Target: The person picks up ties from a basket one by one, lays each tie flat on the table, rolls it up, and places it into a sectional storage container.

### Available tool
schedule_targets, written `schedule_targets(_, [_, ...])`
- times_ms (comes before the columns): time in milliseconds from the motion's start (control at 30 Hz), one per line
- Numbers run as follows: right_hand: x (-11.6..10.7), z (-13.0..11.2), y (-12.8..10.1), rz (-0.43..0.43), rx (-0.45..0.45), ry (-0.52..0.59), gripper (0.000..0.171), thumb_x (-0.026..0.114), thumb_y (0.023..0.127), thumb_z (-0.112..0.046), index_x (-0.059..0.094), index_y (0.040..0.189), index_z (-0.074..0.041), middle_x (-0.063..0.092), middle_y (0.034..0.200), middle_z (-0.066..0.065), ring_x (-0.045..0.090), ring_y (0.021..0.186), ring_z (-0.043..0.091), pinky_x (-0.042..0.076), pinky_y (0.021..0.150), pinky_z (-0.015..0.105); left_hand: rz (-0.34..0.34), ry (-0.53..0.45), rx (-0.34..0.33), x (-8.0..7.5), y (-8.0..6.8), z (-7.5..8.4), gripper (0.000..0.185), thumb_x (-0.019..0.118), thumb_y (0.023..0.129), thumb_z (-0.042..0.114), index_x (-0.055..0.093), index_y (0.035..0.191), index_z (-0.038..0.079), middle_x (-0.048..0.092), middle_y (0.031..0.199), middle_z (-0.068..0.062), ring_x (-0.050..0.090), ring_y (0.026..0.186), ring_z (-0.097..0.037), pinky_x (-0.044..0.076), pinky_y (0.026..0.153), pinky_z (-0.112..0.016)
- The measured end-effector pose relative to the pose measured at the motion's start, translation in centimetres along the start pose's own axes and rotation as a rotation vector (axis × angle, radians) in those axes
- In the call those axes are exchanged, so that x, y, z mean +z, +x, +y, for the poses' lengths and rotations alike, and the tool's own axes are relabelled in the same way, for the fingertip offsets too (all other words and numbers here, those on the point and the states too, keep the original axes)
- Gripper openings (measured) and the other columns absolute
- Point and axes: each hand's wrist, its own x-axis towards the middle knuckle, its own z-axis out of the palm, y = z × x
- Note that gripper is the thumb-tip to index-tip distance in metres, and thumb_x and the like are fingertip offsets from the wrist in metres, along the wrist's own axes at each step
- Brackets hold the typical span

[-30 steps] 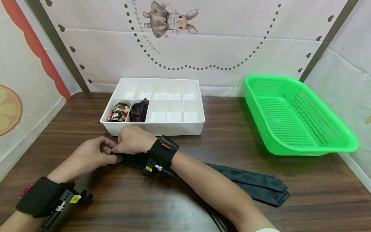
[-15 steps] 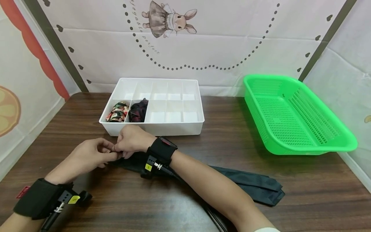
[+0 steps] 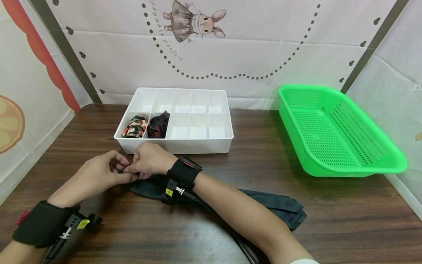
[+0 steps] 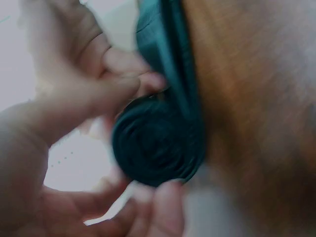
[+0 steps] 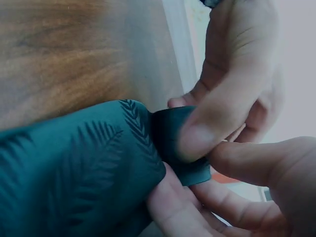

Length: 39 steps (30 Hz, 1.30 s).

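Observation:
A dark green necktie (image 3: 277,205) with a leaf pattern lies across the table, partly hidden under the right forearm. Its left end is wound into a tight spiral roll (image 4: 158,140), seen end-on in the left wrist view. My left hand (image 3: 95,176) holds this roll between thumb and fingers. Close against it, my right hand (image 3: 153,159) pinches the necktie at the roll, fingertips nearly meeting the left hand's. In the right wrist view the flat patterned fabric (image 5: 74,168) runs into the narrower rolled part (image 5: 170,128) under the fingers.
Behind the hands stands a white divided box (image 3: 197,146). Its front left compartments hold a colourful patterned roll (image 3: 136,127) and a dark plaid roll (image 3: 158,125). A green plastic basket (image 3: 356,169) is at the right. A printed cloth (image 3: 250,55) closes off the back.
The loose right end of the necktie has slid left toward the hands. Both hands stay nearly in place, their fingers shifting slightly at the roll.

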Motion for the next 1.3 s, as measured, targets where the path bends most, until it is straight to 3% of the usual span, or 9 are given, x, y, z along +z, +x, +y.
schedule_targets(100, [-0.1,0.1,0.1,-0.009,0.005,-0.013,0.027,0.077,0.100,-0.018,0.072,0.079,-0.002,0.073,0.068,0.003,0.071,0.061,0.011,0.057,0.061,0.022,-0.043,-0.027,-0.033,-0.4,-0.1,-0.3,0.053,0.083,0.092,0.038,0.066,0.123,-0.002,0.071,0.104,-0.008,0.065,0.085,-0.018,0.051,0.069,-0.035])
schedule_targets(233, [-0.2,0.0,0.1,-0.017,0.005,-0.064,0.023,0.076,0.101,-0.020,0.072,0.084,-0.004,0.071,0.069,0.001,0.070,0.062,0.009,0.056,0.060,0.020,-0.098,-0.098,-0.066,-0.6,-0.1,-0.5,0.055,0.079,0.095,0.029,0.061,0.131,-0.008,0.072,0.104,-0.011,0.070,0.079,-0.018,0.055,0.066,-0.034])
schedule_targets(400, [-0.3,-0.2,0.2,-0.045,-0.016,-0.217,0.013,0.077,0.100,-0.020,0.075,0.093,-0.010,0.067,0.068,-0.005,0.066,0.060,0.006,0.054,0.059,0.018,-0.106,-0.163,-0.085,-0.4,-0.1,-0.5,0.057,0.074,0.095,0.020,0.055,0.142,-0.007,0.072,0.103,-0.012,0.072,0.076,-0.020,0.057,0.068,-0.036])
schedule_targets(567, [-0.2,0.3,1.1,-0.098,-0.010,-0.329,0.019,0.084,0.094,-0.024,0.071,0.088,-0.012,0.063,0.066,-0.006,0.062,0.057,0.006,0.050,0.057,0.020,-0.093,-0.167,-0.090,-0.3,-0.2,-0.3,0.050,0.073,0.096,0.020,0.058,0.137,-0.004,0.073,0.099,-0.010,0.074,0.074,-0.021,0.056,0.068,-0.036])
schedule_targets(733, [-0.3,0.2,0.7,-0.134,-0.038,-0.433,0.025,0.088,0.091,-0.022,0.067,0.102,-0.012,0.064,0.086,-0.006,0.060,0.067,0.007,0.047,0.060,0.021,-0.103,-0.198,-0.088,-0.4,-0.2,-0.2,0.048,0.072,0.095,0.017,0.057,0.134,-0.006,0.071,0.100,-0.013,0.073,0.075,-0.022,0.059,0.066,-0.035])
schedule_targets(867, [-0.5,0.2,0.4,-0.134,-0.044,-0.470,0.021,0.083,0.093,-0.013,0.071,0.110,-0.011,0.064,0.098,-0.006,0.060,0.079,0.007,0.047,0.065,0.020,-0.107,-0.199,-0.066,-0.6,-0.3,-0.3,0.044,0.069,0.097,0.016,0.058,0.134,-0.005,0.070,0.100,-0.012,0.071,0.074,-0.022,0.059,0.066,-0.036])
schedule_targets(1033, [-0.7,0.5,0.8,-0.152,-0.047,-0.492,0.014,0.074,0.095,-0.008,0.073,0.108,-0.012,0.066,0.101,-0.005,0.060,0.086,0.008,0.047,0.068,0.020,-0.104,-0.213,-0.043,-0.9,-0.3,-0.5,0.043,0.063,0.098,0.015,0.057,0.137,-0.003,0.069,0.105,-0.012,0.071,0.077,-0.022,0.059,0.068,-0.037])
schedule_targets(1167, [-0.7,0.6,1.3,-0.157,-0.039,-0.511,0.005,0.075,0.096,-0.014,0.073,0.101,-0.013,0.066,0.097,-0.006,0.060,0.084,0.008,0.047,0.068,0.021,-0.109,-0.230,-0.048,-0.6,-0.2,-0.5,0.043,0.066,0.097,0.015,0.058,0.135,-0.002,0.067,0.104,-0.012,0.070,0.080,-0.023,0.060,0.067,-0.037])
schedule_targets(1300, [-0.5,0.4,1.0,-0.066,-0.077,-0.548,0.010,0.078,0.095,-0.018,0.069,0.091,-0.016,0.062,0.086,-0.008,0.057,0.077,0.007,0.043,0.065,0.020,-0.116,-0.212,-0.069,-0.1,0.1,-0.3,0.044,0.073,0.094,0.018,0.060,0.131,-0.002,0.066,0.100,-0.011,0.067,0.077,-0.022,0.058,0.065,-0.036])
